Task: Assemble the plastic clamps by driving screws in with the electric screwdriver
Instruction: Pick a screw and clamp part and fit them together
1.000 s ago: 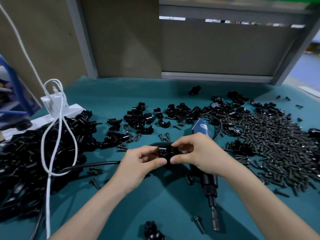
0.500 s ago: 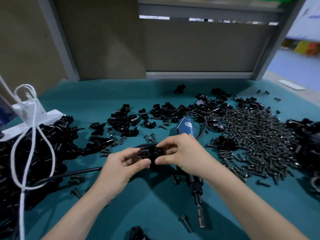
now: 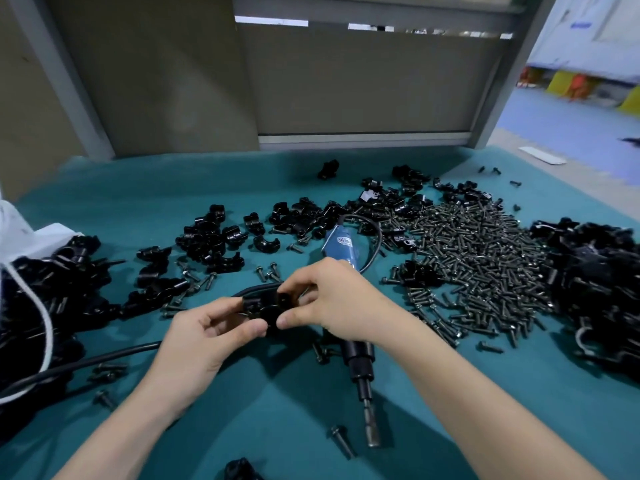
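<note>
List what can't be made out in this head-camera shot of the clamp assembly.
The clamp, head view: fingers of the left hand and right hand cover it; whether a screw is seated cannot be told.
The electric screwdriver: middle hidden under the right wrist.
The left clamp pile: cut off by the left edge.
The black part: cut off by the bottom edge.

No writing can be read anywhere. The blue body of the electric screwdriver [image 3: 341,251], lying in the middle of the scene, bears a small white label [image 3: 345,241] with a dark mark on it, too blurred to make out. At the far right, a small blue sign [image 3: 579,26] on the pale wall [image 3: 595,53] carries lettering too small and soft to read. A white tag [image 3: 369,195] among the far black clamps [image 3: 410,202] shows no legible characters.
</note>
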A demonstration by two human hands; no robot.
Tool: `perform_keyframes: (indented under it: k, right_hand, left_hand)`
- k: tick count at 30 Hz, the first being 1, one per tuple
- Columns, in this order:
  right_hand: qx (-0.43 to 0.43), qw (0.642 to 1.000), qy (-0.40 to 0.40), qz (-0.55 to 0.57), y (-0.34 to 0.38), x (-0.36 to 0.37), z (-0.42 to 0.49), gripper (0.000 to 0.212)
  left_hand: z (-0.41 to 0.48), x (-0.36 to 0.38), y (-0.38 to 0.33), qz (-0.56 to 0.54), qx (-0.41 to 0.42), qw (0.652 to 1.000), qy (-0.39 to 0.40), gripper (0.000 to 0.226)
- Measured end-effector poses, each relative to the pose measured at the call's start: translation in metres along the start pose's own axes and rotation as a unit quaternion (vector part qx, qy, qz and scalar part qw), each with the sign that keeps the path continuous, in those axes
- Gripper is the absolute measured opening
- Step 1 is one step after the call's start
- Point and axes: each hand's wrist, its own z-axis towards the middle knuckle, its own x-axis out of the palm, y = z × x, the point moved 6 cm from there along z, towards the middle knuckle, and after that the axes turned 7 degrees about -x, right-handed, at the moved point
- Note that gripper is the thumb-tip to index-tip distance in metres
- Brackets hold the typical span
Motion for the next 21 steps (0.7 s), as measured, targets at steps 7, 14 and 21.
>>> perform_keyframes:
  k: [7, 14, 21]
  right_hand:
    - [0.013, 0.999, 0.001, 0.031, -0.005, -0.001, -0.001, 0.037]
    - [0.009, 1.0, 0.019, 0.016, 0.001, 0.0, -0.003, 0.041]
    - [0.1, 0.976, -0.109, -0.16, -0.046, -0.115, -0.057, 0.012]
  left_hand:
    - [0.0, 0.001, -0.001, -0.004, 0.002, 1.0, 0.004, 0.031]
    - [-0.001, 0.002, -0.004, 0.005, 0.026, 1.0, 0.01, 0.03]
    - [0.0, -0.001, -0.002, 0.015, 0.016, 1.0, -0.007, 0.026]
